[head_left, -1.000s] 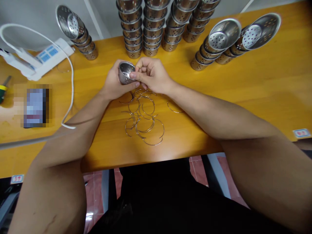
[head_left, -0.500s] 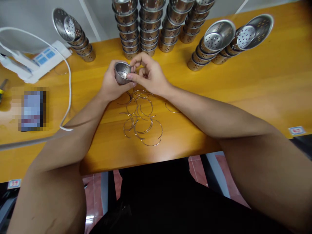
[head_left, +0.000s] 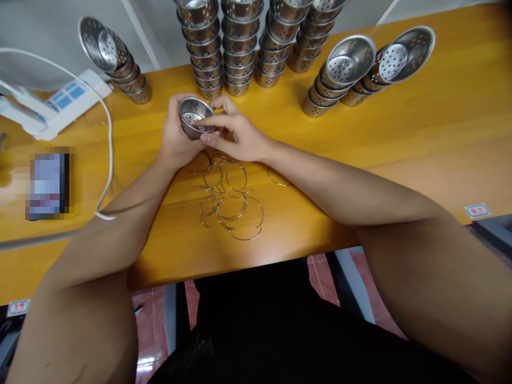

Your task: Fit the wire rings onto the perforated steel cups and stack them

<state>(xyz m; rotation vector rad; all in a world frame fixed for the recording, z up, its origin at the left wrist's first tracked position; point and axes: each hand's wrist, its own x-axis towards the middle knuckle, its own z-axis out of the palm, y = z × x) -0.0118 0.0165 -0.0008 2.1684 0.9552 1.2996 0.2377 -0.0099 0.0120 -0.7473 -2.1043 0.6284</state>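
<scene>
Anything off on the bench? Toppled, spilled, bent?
Three cup stacks lie tipped on their sides: one at the back left and two at the right, while the middle stacks stand upright. The wire rings lie in a loose tangle. No damage shows. The left hand holds one cup; right hand at its rim.

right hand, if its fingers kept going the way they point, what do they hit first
The right hand points left; its fingertips already reach the rim of the small steel cup held in the left hand. Depth is unclear.
</scene>
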